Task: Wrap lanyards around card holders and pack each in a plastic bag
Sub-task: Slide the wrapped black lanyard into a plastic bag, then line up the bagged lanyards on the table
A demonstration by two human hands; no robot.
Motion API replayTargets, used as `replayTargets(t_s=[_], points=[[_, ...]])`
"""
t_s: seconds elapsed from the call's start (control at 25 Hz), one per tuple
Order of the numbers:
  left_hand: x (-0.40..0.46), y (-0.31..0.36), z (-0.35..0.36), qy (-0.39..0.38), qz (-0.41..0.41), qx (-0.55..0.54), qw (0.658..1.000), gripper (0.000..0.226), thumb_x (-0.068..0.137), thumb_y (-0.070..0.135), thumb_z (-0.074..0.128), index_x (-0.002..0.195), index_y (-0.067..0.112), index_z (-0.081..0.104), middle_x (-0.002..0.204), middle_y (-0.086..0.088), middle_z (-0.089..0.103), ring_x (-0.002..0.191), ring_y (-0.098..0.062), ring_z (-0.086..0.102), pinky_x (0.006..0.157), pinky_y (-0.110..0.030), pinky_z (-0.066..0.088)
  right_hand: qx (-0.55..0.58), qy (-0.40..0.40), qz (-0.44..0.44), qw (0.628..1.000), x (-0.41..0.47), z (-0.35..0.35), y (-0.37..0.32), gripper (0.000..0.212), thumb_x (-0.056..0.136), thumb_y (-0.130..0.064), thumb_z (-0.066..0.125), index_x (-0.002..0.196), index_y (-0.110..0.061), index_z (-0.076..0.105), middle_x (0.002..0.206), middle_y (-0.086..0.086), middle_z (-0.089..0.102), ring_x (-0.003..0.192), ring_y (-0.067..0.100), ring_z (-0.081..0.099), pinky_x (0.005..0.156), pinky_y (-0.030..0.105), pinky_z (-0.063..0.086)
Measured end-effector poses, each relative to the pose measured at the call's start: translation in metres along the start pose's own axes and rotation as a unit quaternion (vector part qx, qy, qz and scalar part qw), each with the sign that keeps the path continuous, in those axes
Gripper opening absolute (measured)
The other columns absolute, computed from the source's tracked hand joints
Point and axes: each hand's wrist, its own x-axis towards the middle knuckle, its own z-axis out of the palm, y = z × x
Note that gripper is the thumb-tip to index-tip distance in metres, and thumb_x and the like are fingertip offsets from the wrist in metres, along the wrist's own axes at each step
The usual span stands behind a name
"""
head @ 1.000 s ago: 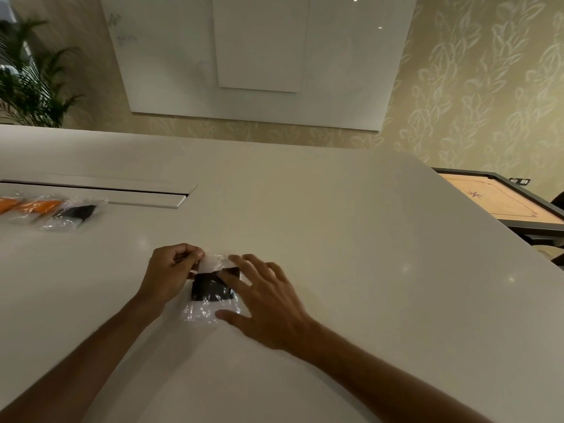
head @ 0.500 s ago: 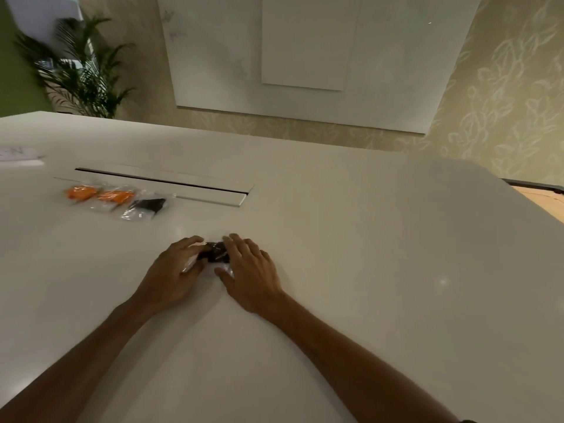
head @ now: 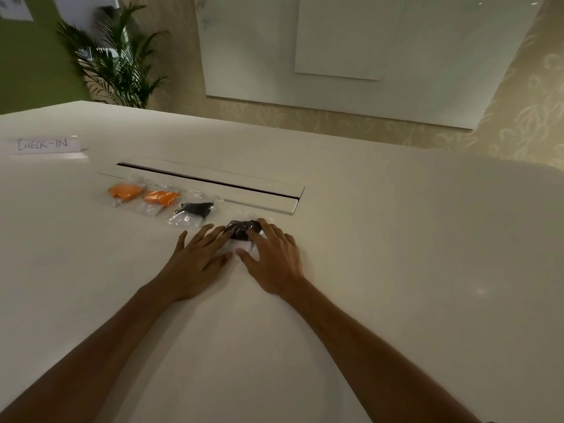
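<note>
A clear plastic bag holding a card holder wrapped in a black lanyard (head: 241, 231) lies flat on the white table (head: 396, 254). My left hand (head: 195, 257) rests with spread fingers on the bag's left side. My right hand (head: 273, 257) lies flat on its right side, fingertips over the black lanyard. Neither hand is closed around the bag. To the left stand three packed bags in a row: two with orange lanyards (head: 123, 192) (head: 160, 199) and one with a black lanyard (head: 192, 211).
A long cable slot with a raised lid (head: 213, 184) runs across the table behind the bags. A paper sign reading CHECK-IN (head: 44, 145) stands at the far left. A potted palm (head: 119, 59) and a whiteboard (head: 366, 56) are beyond the table.
Both hands have pushed the black-lanyard bag forward and left across the table toward the row of packed bags. My left hand went from pinching the bag's edge to lying flat.
</note>
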Motion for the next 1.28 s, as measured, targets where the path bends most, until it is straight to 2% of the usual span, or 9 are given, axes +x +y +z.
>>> replayTargets(t_s=[0.2, 0.44, 0.64, 0.76, 0.84, 0.92, 1.12, 1.2, 1.28], points=[[0.003, -0.005, 0.0, 0.057, -0.034, 0.036, 0.997, 0.075, 0.089, 0.066, 0.005, 0.149, 0.025, 0.024, 0.156, -0.001, 0.028, 0.146, -0.018, 0.014, 0.117, -0.048, 0.005, 0.009, -0.027, -0.005, 1.0, 0.02, 0.011, -0.001, 0.06, 0.09, -0.056, 0.053, 0.14, -0.023, 0.047, 0.159, 0.005, 0.028, 0.141, 0.024, 0.034, 0.111, 0.043, 0.033], [0.002, -0.029, -0.005, 0.073, -0.034, 0.062, 0.995, 0.081, 0.088, 0.066, -0.002, 0.14, 0.022, 0.041, 0.149, -0.001, 0.039, 0.144, -0.02, 0.022, 0.116, -0.048, 0.009, 0.012, -0.04, -0.002, 0.999, 0.039, 0.021, -0.005, 0.058, 0.093, -0.051, 0.049, 0.144, -0.023, 0.042, 0.161, 0.005, 0.023, 0.141, 0.025, 0.033, 0.111, 0.043, 0.031], [0.011, -0.04, -0.009, 0.095, -0.017, 0.057, 0.994, 0.069, 0.092, 0.061, 0.011, 0.138, 0.02, 0.043, 0.145, -0.002, 0.045, 0.14, -0.02, 0.03, 0.116, -0.047, 0.012, -0.001, -0.049, -0.007, 0.999, 0.054, 0.026, -0.008, 0.056, 0.094, -0.048, 0.049, 0.144, -0.023, 0.042, 0.161, 0.005, 0.022, 0.142, 0.025, 0.034, 0.114, 0.043, 0.029], [0.018, -0.08, -0.019, 0.13, -0.063, 0.074, 0.987, 0.068, 0.091, 0.063, 0.017, 0.138, 0.021, 0.043, 0.144, -0.005, 0.045, 0.138, -0.024, 0.034, 0.114, -0.051, 0.016, -0.057, 0.033, -0.02, 0.998, 0.055, 0.028, -0.016, 0.059, 0.091, -0.056, 0.045, 0.14, -0.024, 0.046, 0.159, 0.004, 0.027, 0.14, 0.026, 0.035, 0.113, 0.048, 0.028], [0.02, -0.119, -0.025, 0.137, -0.115, 0.093, 0.98, 0.072, 0.087, 0.069, 0.019, 0.139, 0.024, 0.041, 0.148, -0.007, 0.04, 0.138, -0.028, 0.032, 0.112, -0.055, 0.016, -0.097, 0.076, -0.04, 0.992, 0.057, 0.033, -0.032, 0.062, 0.088, -0.062, 0.043, 0.136, -0.024, 0.05, 0.153, 0.005, 0.04, 0.136, 0.028, 0.041, 0.113, 0.051, 0.027], [0.02, -0.154, -0.03, 0.123, -0.146, 0.106, 0.976, 0.075, 0.082, 0.074, 0.024, 0.141, 0.03, 0.039, 0.152, -0.006, 0.032, 0.139, -0.032, 0.03, 0.11, -0.059, 0.015, -0.108, 0.057, -0.036, 0.992, 0.06, 0.041, -0.05, 0.069, 0.087, -0.071, 0.038, 0.137, -0.026, 0.049, 0.149, 0.008, 0.045, 0.137, 0.031, 0.041, 0.115, 0.056, 0.022], [0.031, -0.21, -0.038, 0.048, -0.14, 0.097, 0.984, 0.084, 0.073, 0.087, 0.011, 0.146, 0.046, 0.019, 0.16, 0.001, 0.011, 0.146, -0.029, 0.005, 0.112, -0.063, 0.002, -0.045, -0.111, 0.023, 0.993, 0.078, 0.06, -0.077, 0.086, 0.077, -0.086, 0.021, 0.151, -0.042, 0.017, 0.164, 0.004, 0.005, 0.15, 0.034, 0.0, 0.115, 0.062, -0.004], [0.038, -0.224, -0.039, -0.01, -0.148, 0.068, 0.987, 0.084, 0.067, 0.09, 0.003, 0.143, 0.055, 0.001, 0.16, 0.008, 0.0, 0.147, -0.028, -0.002, 0.113, -0.061, -0.001, -0.052, -0.138, 0.032, 0.989, 0.087, 0.067, -0.081, 0.087, 0.076, -0.087, 0.018, 0.151, -0.044, 0.012, 0.165, 0.002, 0.002, 0.15, 0.034, -0.005, 0.114, 0.064, -0.007], [0.042, -0.232, -0.038, -0.019, -0.148, 0.064, 0.987, 0.081, 0.068, 0.089, 0.001, 0.142, 0.056, -0.005, 0.161, 0.007, 0.0, 0.147, -0.03, 0.0, 0.112, -0.061, 0.0, -0.059, -0.152, 0.036, 0.986, 0.096, 0.073, -0.086, 0.088, 0.074, -0.088, 0.014, 0.151, -0.045, 0.009, 0.165, 0.001, 0.001, 0.149, 0.035, -0.008, 0.113, 0.067, -0.008]])
